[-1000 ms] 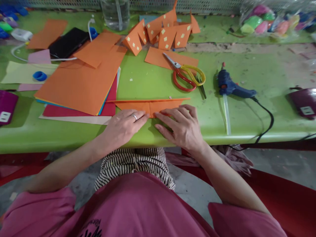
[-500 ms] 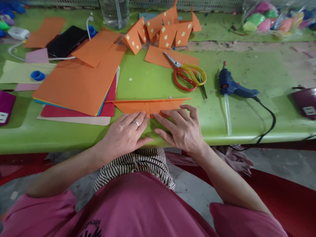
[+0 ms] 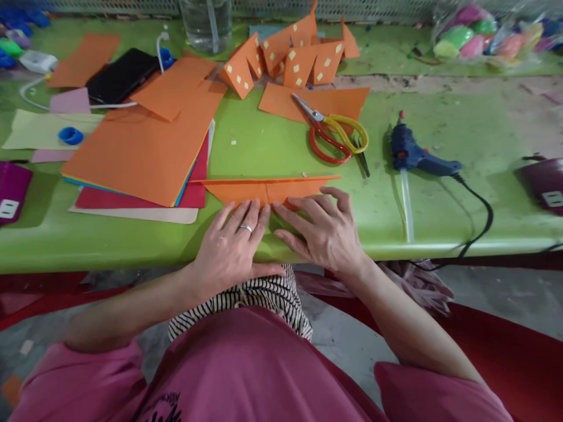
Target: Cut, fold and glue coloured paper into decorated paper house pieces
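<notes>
A green table [image 3: 272, 146] spans the scene, with a stack of coloured paper [image 3: 141, 152] on the left, its top sheet orange. At the far middle stand orange paper cutouts [image 3: 297, 67] patterned with pale diamonds. The folded orange paper [image 3: 246, 190] lies near the table's near edge, centred before the person, a narrow ridge along its far side, its left tip reaching over the stack's red sheet. The left hand [image 3: 231, 243] rests on its near part, fingers slightly spread, thumb stretched right. The right hand [image 3: 325, 231] is beside it, fingers spread and a little bent, fingertips on the paper's right half, thumb apart. To the right lies a blue hot glue gun [image 3: 407, 149]; between it and the stack, scissors [image 3: 315, 115] with red and yellow handles; far left, a black smartphone [image 3: 123, 76]. Smallest is a silver ring [image 3: 246, 228] on the left hand
</notes>
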Tool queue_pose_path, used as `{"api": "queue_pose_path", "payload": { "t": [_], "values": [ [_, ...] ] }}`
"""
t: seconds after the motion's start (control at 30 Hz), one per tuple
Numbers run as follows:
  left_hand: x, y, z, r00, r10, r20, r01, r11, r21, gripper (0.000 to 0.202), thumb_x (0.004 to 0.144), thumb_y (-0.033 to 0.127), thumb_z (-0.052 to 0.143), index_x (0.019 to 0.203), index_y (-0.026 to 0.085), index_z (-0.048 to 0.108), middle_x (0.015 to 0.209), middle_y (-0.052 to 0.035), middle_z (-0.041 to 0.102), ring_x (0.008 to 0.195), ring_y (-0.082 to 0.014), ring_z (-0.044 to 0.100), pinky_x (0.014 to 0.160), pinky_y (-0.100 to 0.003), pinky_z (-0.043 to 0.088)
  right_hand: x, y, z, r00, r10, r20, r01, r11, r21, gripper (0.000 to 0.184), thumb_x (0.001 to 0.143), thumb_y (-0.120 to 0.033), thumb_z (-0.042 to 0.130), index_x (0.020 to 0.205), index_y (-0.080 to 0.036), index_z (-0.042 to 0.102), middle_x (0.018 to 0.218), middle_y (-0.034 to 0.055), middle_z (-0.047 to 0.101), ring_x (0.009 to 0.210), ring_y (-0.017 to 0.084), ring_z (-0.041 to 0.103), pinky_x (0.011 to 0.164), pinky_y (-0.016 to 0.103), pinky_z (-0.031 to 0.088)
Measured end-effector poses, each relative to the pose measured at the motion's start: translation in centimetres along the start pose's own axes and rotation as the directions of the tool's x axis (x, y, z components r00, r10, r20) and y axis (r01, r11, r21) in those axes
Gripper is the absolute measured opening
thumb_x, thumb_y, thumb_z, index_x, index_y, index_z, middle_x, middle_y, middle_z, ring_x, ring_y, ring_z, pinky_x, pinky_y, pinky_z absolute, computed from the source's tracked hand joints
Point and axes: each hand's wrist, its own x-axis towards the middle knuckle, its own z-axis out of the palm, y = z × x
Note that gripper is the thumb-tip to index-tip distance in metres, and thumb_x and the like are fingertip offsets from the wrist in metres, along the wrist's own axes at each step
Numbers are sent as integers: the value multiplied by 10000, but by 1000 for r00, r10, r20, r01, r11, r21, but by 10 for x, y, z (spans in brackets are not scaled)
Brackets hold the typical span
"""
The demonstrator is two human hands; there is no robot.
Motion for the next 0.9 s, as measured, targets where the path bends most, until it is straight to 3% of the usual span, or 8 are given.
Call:
{"api": "queue_pose_path", "payload": {
  "t": [0.17, 0.5, 0.7, 0.8, 0.9],
  "values": [
    [-3, -2, 5, 1000, -19, -24, 17, 996, -84, 923, 910, 796, 356, 1392, 37, 567, 1403, -208, 629, 1294, -343, 604, 1141, -474, 426, -1, 0, 1, 999, 30, 32, -31, 999, 33, 426, 973, -522, 564, 1286, -253, 670, 1116, 51, 732, 963, 225, 569, 1037, 448, 353],
    [-2, -5, 7, 1000, 8, 29, -4, 989, -148, 984, 893, 822, 312, 1436, 26, 508, 1492, -232, 539, 1389, -335, 525, 1195, -482, 383, -1, 1, 2, 998, 44, 48, -47, 996, 74, 424, 963, -516, 583, 1298, -268, 665, 1130, 51, 725, 979, 229, 561, 1023, 443, 385],
    [0, -11, 4, 998, 48, 29, -43, 984, -170, 1022, 866, 841, 338, 1430, 2, 486, 1488, -234, 542, 1393, -319, 524, 1191, -427, 393, -2, 1, 2, 999, 27, 27, -28, 999, 46, 426, 974, -513, 560, 1279, -238, 673, 1113, 58, 732, 967, 229, 560, 1023, 433, 397],
    [0, -15, 1, 997, 57, 56, -45, 977, -207, 946, 899, 794, 385, 1431, 17, 470, 1496, -226, 537, 1402, -319, 516, 1192, -443, 399, -2, 1, 2, 999, 28, 22, -29, 998, 61, 422, 972, -469, 575, 1303, -221, 656, 1133, 65, 737, 970, 229, 565, 1024, 436, 400],
    [1, -17, -2, 995, 54, 85, -34, 974, -226, 739, 973, 610, 452, 1425, 25, 464, 1506, -224, 527, 1410, -317, 509, 1197, -466, 401, -2, 0, 1, 997, 58, 44, -62, 994, 95, 397, 970, -401, 574, 1318, -222, 639, 1179, 65, 738, 994, 232, 581, 1033, 444, 397]
  ]
}}
